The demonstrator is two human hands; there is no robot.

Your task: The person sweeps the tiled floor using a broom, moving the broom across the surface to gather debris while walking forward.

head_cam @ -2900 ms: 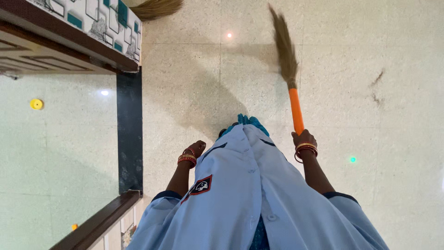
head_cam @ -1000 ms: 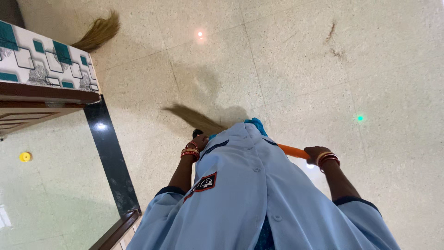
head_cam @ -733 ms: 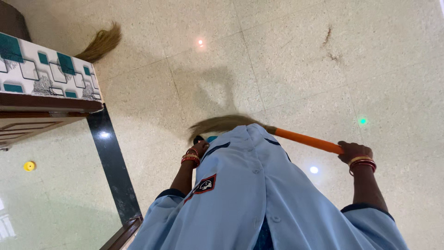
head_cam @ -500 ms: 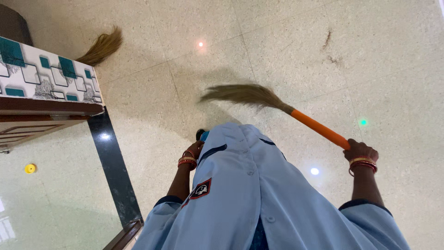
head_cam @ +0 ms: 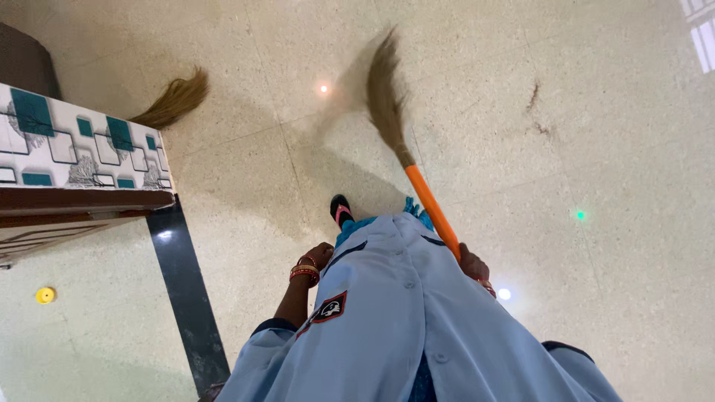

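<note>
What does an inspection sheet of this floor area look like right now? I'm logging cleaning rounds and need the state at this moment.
Surface: speckled pale tile floor, dark streaks on it.
Job's things: broom, orange handle, bristles forward on the floor.
Clutter: second broom head beside patterned cabinet; yellow disc.
Grippers: right hand grips the handle; left hand empty at the side.
Cables: nothing seen.
Surroundings: dark floor strip; sandalled foot.

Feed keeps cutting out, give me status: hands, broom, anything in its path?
Right hand gripping broom, bristles forward on floor. Left hand free at side. Dirt streak right of bristles; cabinet off left.
</note>
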